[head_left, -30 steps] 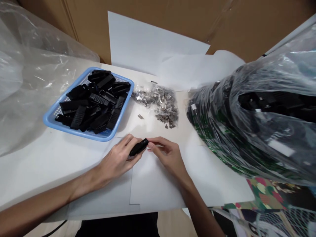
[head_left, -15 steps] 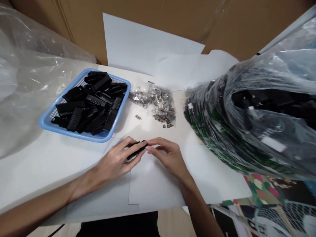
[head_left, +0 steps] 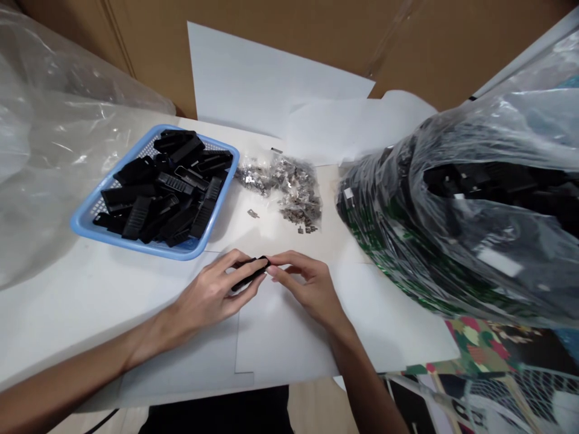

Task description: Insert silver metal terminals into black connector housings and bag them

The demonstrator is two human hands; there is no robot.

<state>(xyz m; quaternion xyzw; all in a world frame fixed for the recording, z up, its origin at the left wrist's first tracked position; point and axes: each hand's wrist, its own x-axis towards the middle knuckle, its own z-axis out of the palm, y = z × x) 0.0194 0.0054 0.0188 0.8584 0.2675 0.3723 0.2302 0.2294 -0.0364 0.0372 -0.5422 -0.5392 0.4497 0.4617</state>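
Observation:
Between the fingers and thumb of my left hand (head_left: 210,290) is a narrow black plastic part (head_left: 244,281), tilted up to the right just above the table. My right hand (head_left: 313,288) is closed in a pinch at the right end of that part, thumb and forefinger tips against it. Whatever those fingertips may hold is hidden. Beyond the hands, a small metal clip (head_left: 253,213) lies alone on the table. Several similar metal pieces (head_left: 307,229) spill from the mouth of a clear plastic bag (head_left: 296,181).
A blue plastic basket (head_left: 78,224) at the left holds many black plastic parts (head_left: 172,181). On the right bulges a large clear bag (head_left: 407,199) full of black pieces. White sheets (head_left: 253,78) lean on the cardboard wall (head_left: 289,24). Plastic sheeting (head_left: 40,150) hangs far left.
Almost nothing differs. Both hands keep the same grip on the black plastic part, and the view has shifted very slightly.

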